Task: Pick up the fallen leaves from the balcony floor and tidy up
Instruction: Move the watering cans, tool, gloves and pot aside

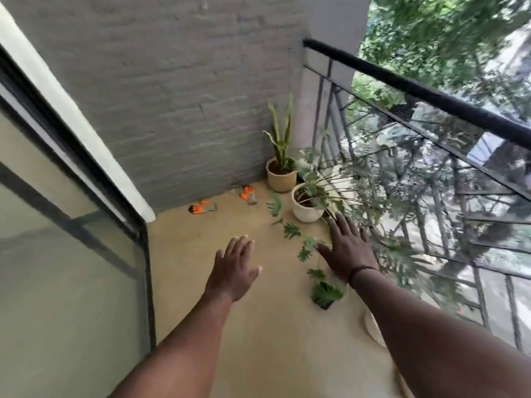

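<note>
Your left hand (pixel 234 268): stretched out over the balcony floor (pixel 230 326), fingers straight and together, palm down, grasping nothing.
Your right hand (pixel 349 249): also reaching forward with fingers spread flat, nothing in it; a dark band sits at the wrist.
Fallen leaves (pixel 291 231): a loose trail of green lobed leaves on the floor along the railing edge, running from beside the white pot (pixel 306 212) back toward you; some lie just under your right hand's thumb side.
Nearest leaf clump (pixel 326 293): on the floor below your right wrist, over something dark you cannot make out.
White pot: on the floor near the far corner by the railing (pixel 416 90), its plant spilling long stems toward the bars.
Tan pot (pixel 281 179): right in the far corner, against the grey brick wall (pixel 172 96), holding an upright striped plant.
Orange gloves (pixel 248 193): two on the floor at the foot of the wall, apart from each other, the second (pixel 201 208) nearer the glass door (pixel 71 239).
</note>
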